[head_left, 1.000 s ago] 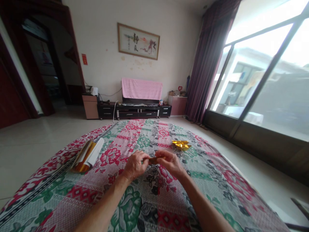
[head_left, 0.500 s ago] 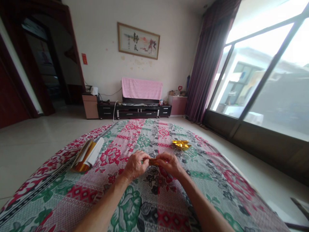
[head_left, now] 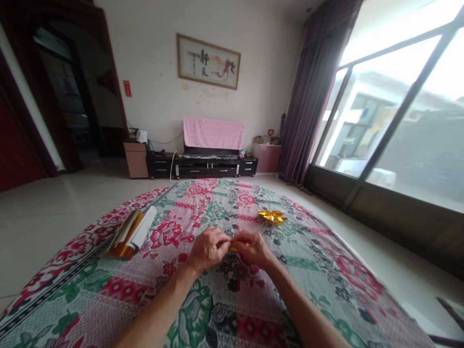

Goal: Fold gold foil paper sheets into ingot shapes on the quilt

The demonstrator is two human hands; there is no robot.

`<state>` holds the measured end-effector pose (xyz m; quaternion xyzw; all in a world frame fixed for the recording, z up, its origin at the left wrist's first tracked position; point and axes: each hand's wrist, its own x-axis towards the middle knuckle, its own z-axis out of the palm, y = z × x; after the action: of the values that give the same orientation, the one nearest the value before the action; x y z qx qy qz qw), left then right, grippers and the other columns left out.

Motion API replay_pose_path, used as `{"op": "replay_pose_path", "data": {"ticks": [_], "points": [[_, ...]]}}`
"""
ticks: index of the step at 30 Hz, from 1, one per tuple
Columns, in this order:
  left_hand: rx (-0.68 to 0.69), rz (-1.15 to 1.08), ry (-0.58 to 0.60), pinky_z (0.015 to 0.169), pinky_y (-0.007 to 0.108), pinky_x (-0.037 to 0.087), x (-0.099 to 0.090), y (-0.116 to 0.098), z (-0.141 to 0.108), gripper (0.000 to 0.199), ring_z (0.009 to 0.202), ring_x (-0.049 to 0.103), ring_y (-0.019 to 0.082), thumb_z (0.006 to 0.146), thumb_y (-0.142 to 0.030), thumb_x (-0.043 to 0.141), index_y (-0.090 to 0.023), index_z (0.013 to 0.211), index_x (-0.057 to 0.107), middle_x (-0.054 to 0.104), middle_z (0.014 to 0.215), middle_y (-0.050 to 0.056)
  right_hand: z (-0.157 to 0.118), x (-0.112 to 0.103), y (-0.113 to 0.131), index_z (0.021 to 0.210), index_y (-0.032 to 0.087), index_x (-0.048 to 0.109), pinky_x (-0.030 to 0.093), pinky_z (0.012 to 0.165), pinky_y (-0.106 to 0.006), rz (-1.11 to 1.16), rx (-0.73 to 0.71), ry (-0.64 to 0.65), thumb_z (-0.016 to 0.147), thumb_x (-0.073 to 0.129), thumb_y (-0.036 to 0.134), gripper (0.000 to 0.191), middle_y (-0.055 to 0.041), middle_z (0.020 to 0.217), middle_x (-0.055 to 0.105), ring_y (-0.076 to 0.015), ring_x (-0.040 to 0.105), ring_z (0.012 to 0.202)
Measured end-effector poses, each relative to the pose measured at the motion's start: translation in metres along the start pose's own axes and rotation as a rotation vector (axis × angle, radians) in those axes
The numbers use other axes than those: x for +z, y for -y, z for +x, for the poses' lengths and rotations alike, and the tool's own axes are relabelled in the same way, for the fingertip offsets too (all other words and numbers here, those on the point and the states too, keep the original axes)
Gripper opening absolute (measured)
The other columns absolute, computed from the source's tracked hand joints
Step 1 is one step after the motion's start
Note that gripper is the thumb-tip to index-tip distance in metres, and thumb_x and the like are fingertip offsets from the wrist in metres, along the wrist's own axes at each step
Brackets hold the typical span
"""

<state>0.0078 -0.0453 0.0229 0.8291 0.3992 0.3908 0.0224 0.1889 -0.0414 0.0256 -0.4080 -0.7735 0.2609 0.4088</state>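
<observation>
Over the middle of the patterned cloth, my left hand (head_left: 209, 247) and my right hand (head_left: 252, 247) meet, fingertips almost touching. Both are closed in a pinch on a small folded piece of gold foil paper (head_left: 234, 249), of which only a sliver shows; my fingers hide the rest. Beyond my right hand, two folded gold foil pieces (head_left: 272, 218) with pointed ends lie close together on the cloth. To the left rests a loose roll of gold and white paper sheets (head_left: 132, 234).
A floral cloth (head_left: 195, 309) covers the round surface in front of me. Past its far edge stands a low black TV cabinet (head_left: 206, 170) with a pink towel (head_left: 213, 132) draped over the screen. Large windows (head_left: 398, 121) and a purple curtain (head_left: 304, 96) are at the right.
My hands have come closer together over the gold foil paper, so less of it shows between them. The roll and the folded pieces have stayed put.
</observation>
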Motion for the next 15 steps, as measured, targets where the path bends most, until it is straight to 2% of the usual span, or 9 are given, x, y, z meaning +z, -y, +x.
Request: {"op": "replay_pose_path", "data": {"ticks": [7,15], "points": [[0.044,-0.038,0.034,0.073,0.026,0.041,-0.0031,0.0018,0.0011,0.016,0.074,0.054,0.015,0.08,-0.017,0.054,-0.02,0.069,0.066,0.062,0.069,0.001,-0.0026,-0.0027,-0.0007,0.072,0.017,0.071,0.04,0.06,-0.02,0.043,0.026,0.035,0.076,0.057,0.025,0.016,-0.0004,0.068,0.066,-0.0115,0.055,0.063],[0.09,-0.078,0.034,0.076,0.028,0.041,-0.0043,0.0041,0.0002,0.016,0.075,0.054,0.014,0.08,-0.016,0.053,-0.019,0.071,0.065,0.063,0.071,0.001,-0.0052,-0.0068,-0.0083,0.067,0.015,0.067,0.034,0.05,-0.018,0.287,0.243,0.046,0.07,0.062,0.033,0.019,0.003,0.055,0.056,-0.0081,0.045,0.051]]}}
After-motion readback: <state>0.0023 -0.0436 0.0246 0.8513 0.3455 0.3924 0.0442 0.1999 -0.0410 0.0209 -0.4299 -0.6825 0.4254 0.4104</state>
